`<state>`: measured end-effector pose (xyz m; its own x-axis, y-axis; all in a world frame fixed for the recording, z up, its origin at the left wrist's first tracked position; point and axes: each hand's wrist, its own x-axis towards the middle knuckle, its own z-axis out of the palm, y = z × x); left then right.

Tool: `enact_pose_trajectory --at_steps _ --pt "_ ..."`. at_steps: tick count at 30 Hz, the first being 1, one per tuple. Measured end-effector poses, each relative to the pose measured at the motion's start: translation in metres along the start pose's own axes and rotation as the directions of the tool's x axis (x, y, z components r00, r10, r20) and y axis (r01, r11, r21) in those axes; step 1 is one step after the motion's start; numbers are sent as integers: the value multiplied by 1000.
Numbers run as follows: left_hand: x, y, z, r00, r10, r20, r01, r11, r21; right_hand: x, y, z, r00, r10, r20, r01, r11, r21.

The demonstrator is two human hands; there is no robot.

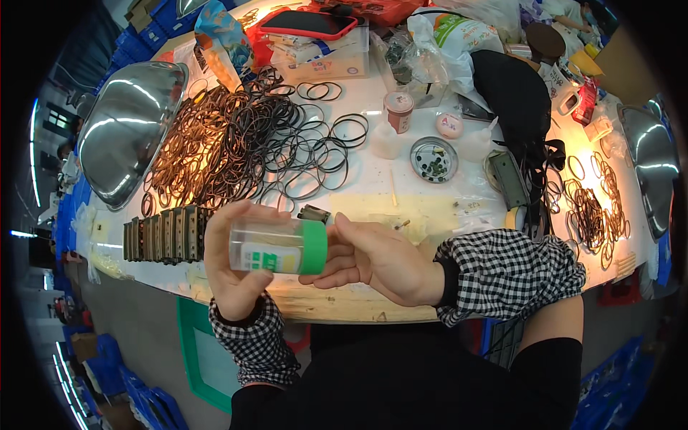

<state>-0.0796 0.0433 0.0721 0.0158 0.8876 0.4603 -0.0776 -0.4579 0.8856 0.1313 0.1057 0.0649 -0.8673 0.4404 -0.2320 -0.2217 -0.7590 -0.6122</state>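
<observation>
Left hand (223,265) grips clear jar (266,246) held sideways | right hand (383,259), fingers curled, at its green lid (314,247); contact unclear | row of brownish blocks (163,235) on table (358,307), just left of left hand | dark rings (215,136) heaped beyond left hand | round dish (413,166) of small dark pieces (435,169) beyond right hand | more rings (591,211) farther right of right hand
</observation>
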Motion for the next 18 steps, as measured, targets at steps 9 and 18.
enact_pose_trajectory --at_steps 9,18 --pt "6 59 58 819 146 554 -545 496 676 -5 31 -6 978 176 108 -188 976 110" --pt "19 36 62 830 238 505 -509 694 510 -8 33 2 978 143 151 -159 982 103"
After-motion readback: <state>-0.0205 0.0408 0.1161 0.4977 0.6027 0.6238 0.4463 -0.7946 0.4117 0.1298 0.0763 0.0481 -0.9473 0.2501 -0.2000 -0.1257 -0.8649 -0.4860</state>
